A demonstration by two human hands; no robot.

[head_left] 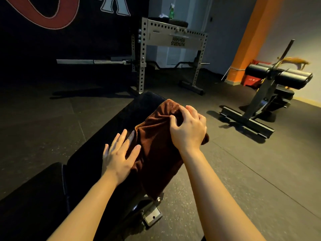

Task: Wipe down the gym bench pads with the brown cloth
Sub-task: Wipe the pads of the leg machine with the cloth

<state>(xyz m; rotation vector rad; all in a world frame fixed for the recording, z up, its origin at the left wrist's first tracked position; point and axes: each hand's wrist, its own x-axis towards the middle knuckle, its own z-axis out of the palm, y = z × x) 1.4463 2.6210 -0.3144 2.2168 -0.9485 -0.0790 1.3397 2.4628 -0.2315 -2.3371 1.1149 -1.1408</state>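
Now right hand point(188, 129) clawing brown cloth point(156, 145), left hand point(119, 153) flat

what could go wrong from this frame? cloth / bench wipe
1. The brown cloth hangs over the right edge of the bench pad; a stroke that way could drag it to the floor.
2. The right hand bunches the cloth in a curled grip, so a wad, not a flat face, may meet the pad and leave streaks.
3. The left hand lies flat, partly on bare pad, and may smear it.
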